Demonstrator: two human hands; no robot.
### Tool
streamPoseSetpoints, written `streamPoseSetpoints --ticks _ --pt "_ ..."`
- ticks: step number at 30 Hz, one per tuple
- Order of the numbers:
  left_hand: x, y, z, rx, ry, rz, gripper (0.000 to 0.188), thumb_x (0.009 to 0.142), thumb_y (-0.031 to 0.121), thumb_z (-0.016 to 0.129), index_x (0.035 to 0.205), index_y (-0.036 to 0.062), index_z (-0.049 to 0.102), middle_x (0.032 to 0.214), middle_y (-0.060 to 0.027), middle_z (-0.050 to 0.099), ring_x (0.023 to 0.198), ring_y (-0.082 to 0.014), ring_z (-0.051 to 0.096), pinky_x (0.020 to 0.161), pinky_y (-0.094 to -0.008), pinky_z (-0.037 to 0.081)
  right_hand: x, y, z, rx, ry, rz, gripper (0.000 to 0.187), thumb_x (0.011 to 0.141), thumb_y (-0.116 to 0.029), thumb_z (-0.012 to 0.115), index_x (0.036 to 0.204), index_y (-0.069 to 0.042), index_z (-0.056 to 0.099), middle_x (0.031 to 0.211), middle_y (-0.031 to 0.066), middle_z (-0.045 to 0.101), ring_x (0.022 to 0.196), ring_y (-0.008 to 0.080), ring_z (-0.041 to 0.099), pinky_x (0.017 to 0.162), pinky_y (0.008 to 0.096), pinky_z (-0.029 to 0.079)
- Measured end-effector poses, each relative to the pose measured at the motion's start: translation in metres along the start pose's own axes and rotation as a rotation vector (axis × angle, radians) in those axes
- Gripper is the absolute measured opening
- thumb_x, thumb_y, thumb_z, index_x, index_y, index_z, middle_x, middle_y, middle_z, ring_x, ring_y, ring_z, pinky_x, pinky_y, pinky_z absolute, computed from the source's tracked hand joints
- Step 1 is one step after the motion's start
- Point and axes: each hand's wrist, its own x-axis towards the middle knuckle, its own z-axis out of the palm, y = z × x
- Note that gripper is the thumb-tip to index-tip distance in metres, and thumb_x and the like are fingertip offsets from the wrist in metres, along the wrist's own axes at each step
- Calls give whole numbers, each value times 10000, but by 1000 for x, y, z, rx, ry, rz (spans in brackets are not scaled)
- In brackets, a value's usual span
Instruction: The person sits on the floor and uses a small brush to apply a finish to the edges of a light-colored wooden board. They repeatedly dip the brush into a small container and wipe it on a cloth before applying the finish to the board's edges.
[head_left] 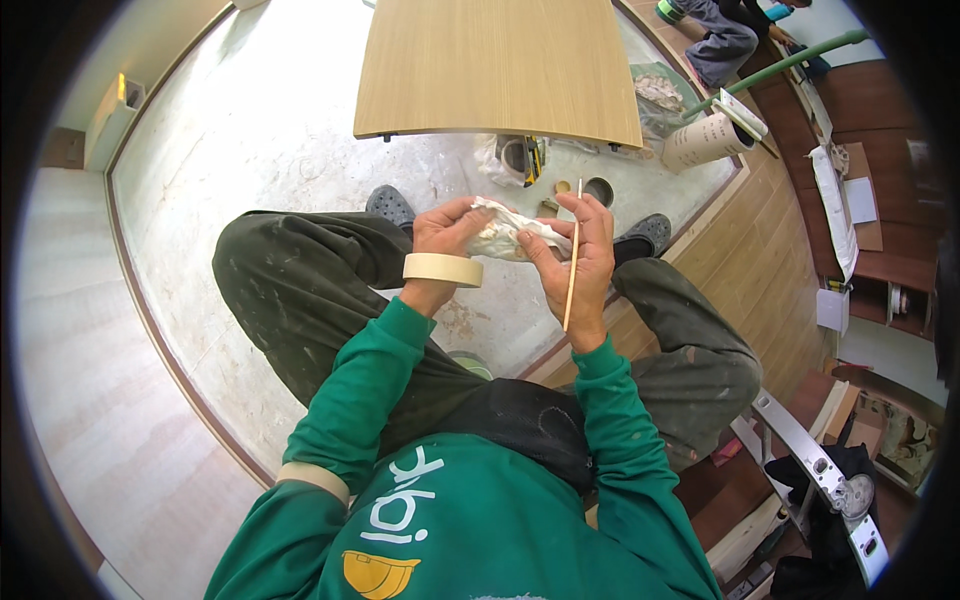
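Note:
A crumpled white rag (500,236) is stretched between my two hands over the floor, between my knees. My left hand (438,228) pinches its left end. My right hand (592,255) grips the other end, with a thin wooden stick (571,290) also held upright along its fingers; what the stick's far tip is cannot be made out. Around my left wrist hangs a roll of cream masking tape (443,269). A second pale tape roll (315,478) circles my left arm, higher on the green sleeve.
Ahead stands a light wooden panel (500,75). Small round containers (598,190) and a yellow-black tool (533,160) lie below its near edge. Right of it are a clear bag of scraps (658,95) and a cardboard tube (700,142). Another person (722,45) crouches far right. A metal ladder (825,475) lies near right.

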Motion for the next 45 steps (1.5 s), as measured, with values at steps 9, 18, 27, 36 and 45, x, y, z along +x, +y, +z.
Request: streamPoseSetpoints --ticks 9,18,27,36,45 --pt "-6 -11 4 113 54 -25 358 948 203 761 1225 -19 718 1088 -63 746 976 -112 679 833 -263 545 -2 28 22 -98 107 33 459 820 -89 846 1234 -37 653 1304 132 547 1095 223 618 877 345 542" --pt "-4 -13 -6 -319 99 -94 532 886 52 758 1372 -39 561 1262 -142 673 1144 -248 670 982 -418 544 -1 53 24 80 252 218 414 854 -111 819 1224 -38 646 1259 85 572 1016 173 580 859 307 490" --pt "21 -32 -17 -461 361 -221 289 978 240 577 1146 15 643 1083 -128 705 1011 -262 670 956 -395 517 -34 41 37 70 120 227 437 841 -71 821 1236 -27 638 1291 98 547 832 124 573 729 265 511" --pt "48 -29 -24 60 462 128 310 1014 292 638 1054 -8 703 884 -18 674 767 -104 570 705 -281 485 -33 60 -12 46 189 182 381 916 -31 750 1270 -3 614 1355 148 493 779 132 689 719 255 559" --pt "92 -29 -41 266 555 267 427 1045 424 599 1014 9 694 834 -69 670 765 -148 556 722 -341 485 -38 64 -45 106 300 225 370 924 7 708 1275 35 592 1355 141 475 839 176 720 747 270 582"
